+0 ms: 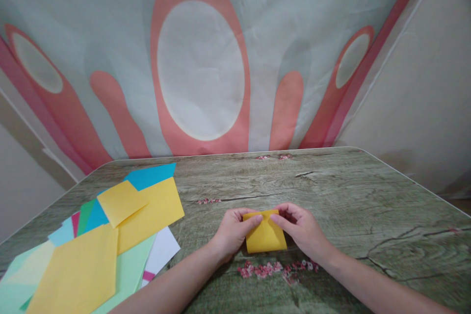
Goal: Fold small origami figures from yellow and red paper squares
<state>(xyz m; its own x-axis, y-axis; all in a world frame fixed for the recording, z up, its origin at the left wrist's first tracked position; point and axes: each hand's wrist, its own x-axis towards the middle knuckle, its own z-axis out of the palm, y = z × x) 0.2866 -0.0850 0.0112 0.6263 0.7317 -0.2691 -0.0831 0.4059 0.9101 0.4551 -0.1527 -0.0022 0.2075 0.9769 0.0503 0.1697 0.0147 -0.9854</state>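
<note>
A small piece of yellow paper (265, 239), which looks folded, is held just above the table between my two hands. My left hand (235, 232) grips its upper left edge, thumb on the front face and fingers behind. At the upper right edge, my right hand (300, 228) pinches it the same way. Both thumbs lie close together near the top of the paper. The fingertips behind it are partly hidden.
A loose pile of coloured sheets lies on the left, with a large yellow sheet (79, 267), a blue sheet (156, 175) and a white sheet (164, 248). The wood-patterned table (368, 196) has printed pink blossoms. A patterned curtain (261, 59) hangs behind its far edge.
</note>
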